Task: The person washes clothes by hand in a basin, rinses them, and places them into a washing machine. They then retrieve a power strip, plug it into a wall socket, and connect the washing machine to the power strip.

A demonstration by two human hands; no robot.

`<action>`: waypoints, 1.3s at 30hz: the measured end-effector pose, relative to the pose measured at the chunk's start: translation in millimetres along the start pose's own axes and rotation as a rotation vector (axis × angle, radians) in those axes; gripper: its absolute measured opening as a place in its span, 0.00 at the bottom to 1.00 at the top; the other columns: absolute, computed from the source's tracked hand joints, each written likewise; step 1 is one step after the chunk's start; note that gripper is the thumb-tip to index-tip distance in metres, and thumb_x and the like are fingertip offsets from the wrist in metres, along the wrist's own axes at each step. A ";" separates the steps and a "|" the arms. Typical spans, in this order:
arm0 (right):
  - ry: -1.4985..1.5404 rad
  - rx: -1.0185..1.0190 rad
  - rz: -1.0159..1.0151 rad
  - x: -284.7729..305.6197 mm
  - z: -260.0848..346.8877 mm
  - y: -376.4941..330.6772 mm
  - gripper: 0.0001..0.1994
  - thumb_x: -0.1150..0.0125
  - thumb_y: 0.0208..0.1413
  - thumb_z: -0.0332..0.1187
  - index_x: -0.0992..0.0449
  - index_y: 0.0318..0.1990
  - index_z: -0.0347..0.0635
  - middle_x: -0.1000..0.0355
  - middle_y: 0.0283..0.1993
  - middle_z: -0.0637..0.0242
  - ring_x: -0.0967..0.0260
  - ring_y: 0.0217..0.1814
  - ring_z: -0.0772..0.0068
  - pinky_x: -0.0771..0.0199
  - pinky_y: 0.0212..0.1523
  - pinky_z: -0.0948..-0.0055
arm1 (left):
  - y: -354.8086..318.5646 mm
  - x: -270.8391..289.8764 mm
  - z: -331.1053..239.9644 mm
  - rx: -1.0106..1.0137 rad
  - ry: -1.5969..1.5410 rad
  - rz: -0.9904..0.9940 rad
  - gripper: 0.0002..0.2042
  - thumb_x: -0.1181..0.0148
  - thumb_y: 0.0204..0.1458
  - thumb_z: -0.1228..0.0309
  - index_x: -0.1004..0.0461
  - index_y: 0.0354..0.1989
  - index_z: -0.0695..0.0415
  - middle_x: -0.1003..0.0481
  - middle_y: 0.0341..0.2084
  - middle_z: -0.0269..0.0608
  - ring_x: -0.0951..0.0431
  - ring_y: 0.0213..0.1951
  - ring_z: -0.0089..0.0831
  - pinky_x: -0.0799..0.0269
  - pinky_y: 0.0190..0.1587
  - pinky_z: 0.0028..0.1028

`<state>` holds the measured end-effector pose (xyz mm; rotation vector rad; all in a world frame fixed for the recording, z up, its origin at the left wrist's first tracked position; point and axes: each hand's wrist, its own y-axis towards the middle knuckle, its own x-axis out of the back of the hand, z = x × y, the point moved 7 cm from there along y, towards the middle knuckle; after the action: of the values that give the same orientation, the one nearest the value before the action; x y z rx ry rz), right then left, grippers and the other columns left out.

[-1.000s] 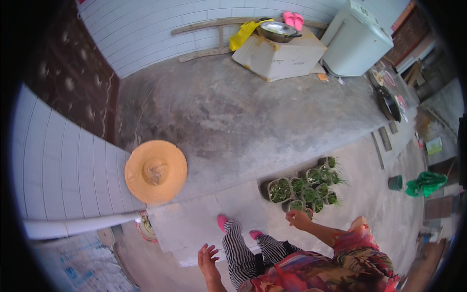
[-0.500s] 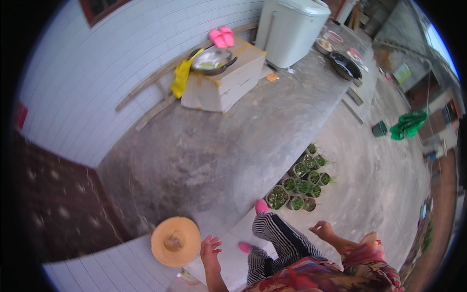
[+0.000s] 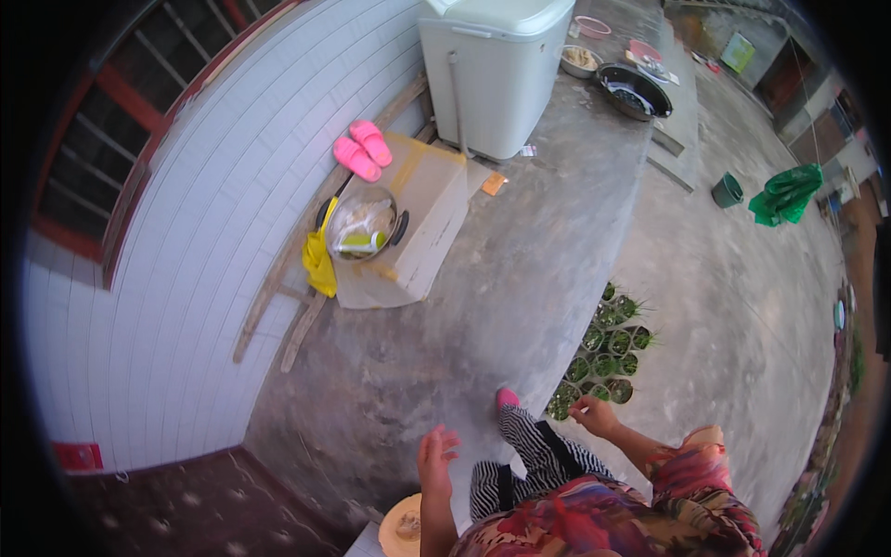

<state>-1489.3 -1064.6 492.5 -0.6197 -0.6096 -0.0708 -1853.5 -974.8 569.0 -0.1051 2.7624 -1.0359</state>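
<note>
My left hand hangs in front of me with its fingers apart, holding nothing. Below it, partly hidden behind my forearm, is a straw hat with a wide brim. My right hand has its fingers curled in, and no object shows in it. It looks nearest to a group of small potted green plants on the ground to the right. Ahead on the left, a cardboard box carries a metal pan with a green-and-white item inside, pink slippers and a yellow bag.
A pale appliance-like bin stands against the white wall, beside a wooden ladder. Farther off are a black basin and a bowl. A raised concrete edge runs past the plants; a green bucket stands beyond.
The view has moved forward and turned left. The box and bin appear closer, and the hat has slid toward the lower edge. Both hands have swung slightly; neither has picked anything up.
</note>
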 end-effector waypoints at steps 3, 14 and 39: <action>0.048 -0.102 -0.053 57.9 41.2 32.7 0.13 0.39 0.52 0.39 0.25 0.33 0.36 0.24 0.27 0.62 0.25 0.28 0.73 0.26 0.30 0.74 | 35.7 -38.8 -58.0 -0.002 0.047 0.049 0.20 0.53 0.59 0.58 0.33 0.52 0.59 0.25 0.40 0.43 0.25 0.39 0.28 0.32 0.36 0.25; 0.148 -0.287 -0.336 161.1 64.9 127.1 0.13 0.40 0.52 0.38 0.24 0.34 0.35 0.24 0.27 0.60 0.25 0.26 0.72 0.26 0.28 0.72 | 231.2 -221.6 -222.2 0.038 0.313 0.342 0.20 0.53 0.60 0.59 0.32 0.54 0.60 0.26 0.44 0.42 0.27 0.41 0.26 0.31 0.40 0.24; 0.167 -0.083 -0.291 494.8 54.6 660.2 0.14 0.39 0.50 0.38 0.25 0.41 0.40 0.30 0.40 0.56 0.28 0.33 0.61 0.28 0.35 0.67 | 662.3 -711.7 -149.8 0.069 0.866 0.586 0.20 0.51 0.58 0.60 0.32 0.54 0.60 0.30 0.50 0.45 0.30 0.52 0.32 0.35 0.53 0.29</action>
<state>-951.9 -437.1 456.9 -0.5946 -0.5329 -0.4186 -1186.4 -285.3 351.9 1.3710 3.0638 -1.1664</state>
